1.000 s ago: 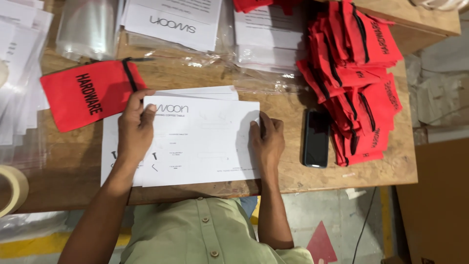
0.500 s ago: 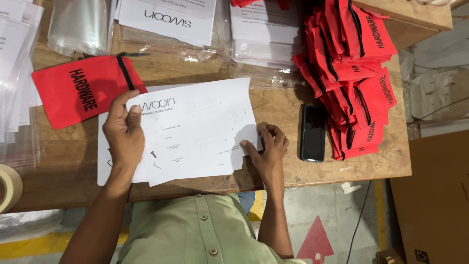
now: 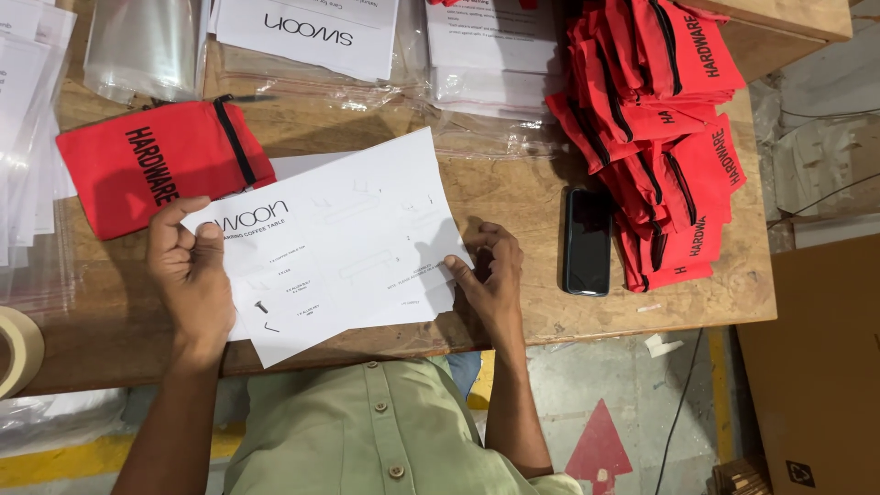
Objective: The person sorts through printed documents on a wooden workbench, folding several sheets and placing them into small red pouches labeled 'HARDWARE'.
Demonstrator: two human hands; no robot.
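Wooden worktop [image 3: 513, 197] fills the view, with a grey floor beyond its near edge. At 9 o'clock a roll of tape [image 3: 16, 350] sits at the edge. At 10 o'clock lies a single red pouch [image 3: 156, 165] with a black zip, flat on the wood, and above it a clear plastic bag [image 3: 142, 41]. The left hand [image 3: 192, 275] lies on the left end of a white instruction sheet [image 3: 344, 243], fingers [image 3: 165, 229] curled loosely with the thumb pressing down on the paper's corner. The sheet lies skewed at the centre, on top of other white sheets just showing beneath it, its upper left corner near the pouch. The right hand [image 3: 490, 275] rests at the sheet's right edge, at about 4 o'clock from its centre, fingers bent and the tips pinching or touching the paper's edge; which, cannot be told. At 12 o'clock lie bagged printed sheets [image 3: 312, 32]. A black phone [image 3: 587, 240] lies just right of the right hand, and a pile of red pouches [image 3: 665, 128] beside it at 2 o'clock.
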